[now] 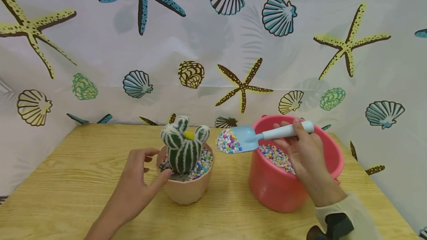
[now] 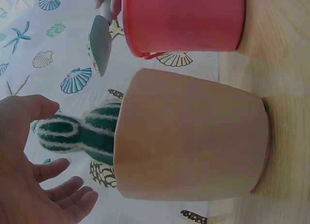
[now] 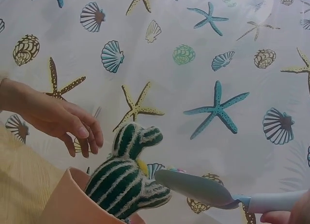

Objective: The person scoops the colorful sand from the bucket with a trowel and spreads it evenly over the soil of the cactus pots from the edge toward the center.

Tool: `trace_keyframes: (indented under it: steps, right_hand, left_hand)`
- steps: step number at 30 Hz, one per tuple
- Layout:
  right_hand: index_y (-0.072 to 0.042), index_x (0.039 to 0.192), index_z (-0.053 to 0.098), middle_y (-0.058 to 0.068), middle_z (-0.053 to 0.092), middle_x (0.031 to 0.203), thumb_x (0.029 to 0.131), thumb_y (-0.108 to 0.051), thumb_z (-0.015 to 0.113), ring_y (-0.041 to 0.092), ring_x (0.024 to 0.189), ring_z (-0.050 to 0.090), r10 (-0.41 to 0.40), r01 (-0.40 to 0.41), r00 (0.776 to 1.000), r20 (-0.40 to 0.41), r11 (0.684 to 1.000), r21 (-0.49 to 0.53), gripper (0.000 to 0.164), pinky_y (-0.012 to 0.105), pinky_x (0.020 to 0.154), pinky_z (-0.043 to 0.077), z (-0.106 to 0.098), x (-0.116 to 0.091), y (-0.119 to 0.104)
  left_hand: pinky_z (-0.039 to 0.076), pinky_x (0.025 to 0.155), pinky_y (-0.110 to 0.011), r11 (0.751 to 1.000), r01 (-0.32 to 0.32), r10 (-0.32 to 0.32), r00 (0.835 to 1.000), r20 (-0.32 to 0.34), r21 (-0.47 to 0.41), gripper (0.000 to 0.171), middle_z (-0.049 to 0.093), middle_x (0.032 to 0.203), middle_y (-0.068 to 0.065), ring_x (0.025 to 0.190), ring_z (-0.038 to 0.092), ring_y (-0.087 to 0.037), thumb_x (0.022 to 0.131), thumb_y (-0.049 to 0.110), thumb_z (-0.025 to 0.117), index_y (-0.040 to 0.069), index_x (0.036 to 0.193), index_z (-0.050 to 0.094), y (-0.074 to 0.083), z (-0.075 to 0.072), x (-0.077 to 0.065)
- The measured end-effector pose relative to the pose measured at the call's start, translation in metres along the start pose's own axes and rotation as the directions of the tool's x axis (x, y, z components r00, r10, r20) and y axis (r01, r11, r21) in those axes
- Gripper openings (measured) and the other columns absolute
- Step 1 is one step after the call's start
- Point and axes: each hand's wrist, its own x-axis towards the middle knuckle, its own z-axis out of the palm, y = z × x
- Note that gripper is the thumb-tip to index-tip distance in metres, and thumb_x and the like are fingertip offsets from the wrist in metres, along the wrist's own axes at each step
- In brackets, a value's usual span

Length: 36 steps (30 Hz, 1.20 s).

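My right hand [image 1: 305, 151] grips the pale handle of a light blue hand trowel [image 1: 248, 138]. Colourful pebbles [image 1: 228, 142] lie heaped in the blade, which is held between the bucket and the cactus. A knitted-looking green and white cactus [image 1: 184, 156] with a yellow tuft stands in a peach plant pot [image 1: 186, 190]. Similar pebbles cover part of the pot's surface, mostly on the right; a grey-brown patch shows at the front. Beside the pot's left rim is my left hand [image 1: 138, 184], its fingers spread and relaxed, thumb near the front rim, holding nothing.
A pink-red bucket [image 1: 277, 192] with more pebbles [image 1: 278, 158] inside stands on the right, under my right hand. Both containers rest on a wooden table [image 1: 83, 173]. Behind them hangs a white cloth [image 1: 200, 36] printed with starfish and shells.
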Motion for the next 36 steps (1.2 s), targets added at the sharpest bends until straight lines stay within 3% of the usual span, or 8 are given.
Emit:
trace_keyframes:
  steps: [6,11,18,27,31,36]
  right_hand:
    - [-0.015,0.144,0.029,0.006,0.044,0.123,0.096,-0.029,0.05,0.023,0.122,0.049,-0.003,0.003,1.0,0.008,1.0,-0.025,0.054,0.038,0.089,0.05,0.005,-0.001,0.004]
    - [-0.015,0.147,0.026,0.006,0.046,0.123,0.097,-0.03,0.049,0.026,0.124,0.05,-0.01,0.01,1.0,0.0,0.998,-0.067,0.057,0.037,0.09,0.051,0.008,-0.001,0.008]
    - [-0.014,0.145,0.026,0.006,0.044,0.121,0.1,-0.027,0.045,0.021,0.118,0.049,-0.013,0.014,1.0,0.02,0.997,-0.073,0.051,0.038,0.09,0.05,0.012,-0.002,0.01]
    - [-0.011,0.142,0.028,0.007,0.047,0.117,0.101,-0.028,0.044,0.022,0.116,0.055,-0.007,0.009,1.0,0.019,0.995,-0.104,0.048,0.036,0.089,0.052,0.016,-0.003,0.015]
    - [-0.008,0.144,0.025,0.006,0.046,0.115,0.1,-0.028,0.044,0.019,0.11,0.054,-0.008,0.011,0.999,0.032,0.994,-0.107,0.051,0.037,0.089,0.051,0.017,-0.002,0.016]
    - [-0.009,0.145,0.026,0.007,0.047,0.116,0.1,-0.028,0.045,0.021,0.113,0.055,-0.007,0.01,1.0,0.03,0.994,-0.113,0.052,0.037,0.089,0.052,0.019,-0.001,0.016]
  left_hand:
    - [0.042,0.09,-0.053,0.998,-0.021,0.021,1.0,-0.001,-0.06,0.061,0.035,0.134,-0.023,0.117,0.04,-0.036,0.09,0.026,0.066,0.0,0.137,0.036,-0.019,0.0,0.009]
    - [0.039,0.095,-0.057,0.994,-0.014,0.024,0.996,0.081,-0.112,0.072,0.029,0.144,-0.022,0.128,0.033,-0.039,0.089,0.029,0.067,0.005,0.145,0.028,-0.032,-0.001,0.017]
    - [0.034,0.102,-0.061,0.989,-0.005,0.037,0.976,0.216,-0.148,0.088,0.017,0.154,-0.02,0.138,0.024,-0.043,0.086,0.032,0.07,0.012,0.152,0.015,-0.043,0.002,0.031]
    - [0.03,0.103,-0.067,0.988,-0.075,0.112,0.948,0.296,-0.134,0.107,0.016,0.156,-0.019,0.141,0.021,-0.045,0.074,0.035,0.081,0.02,0.154,0.01,-0.055,0.011,0.044]
    - [0.029,0.107,-0.062,0.985,-0.079,0.127,0.935,0.331,-0.156,0.108,0.013,0.155,-0.022,0.141,0.021,-0.045,0.075,0.035,0.081,0.013,0.154,0.01,-0.058,0.013,0.044]
    - [0.031,0.107,-0.058,0.996,-0.033,0.06,0.934,0.351,-0.083,0.108,0.015,0.153,-0.028,0.139,0.025,-0.046,0.077,0.041,0.078,-0.002,0.151,0.013,-0.054,0.011,0.042]
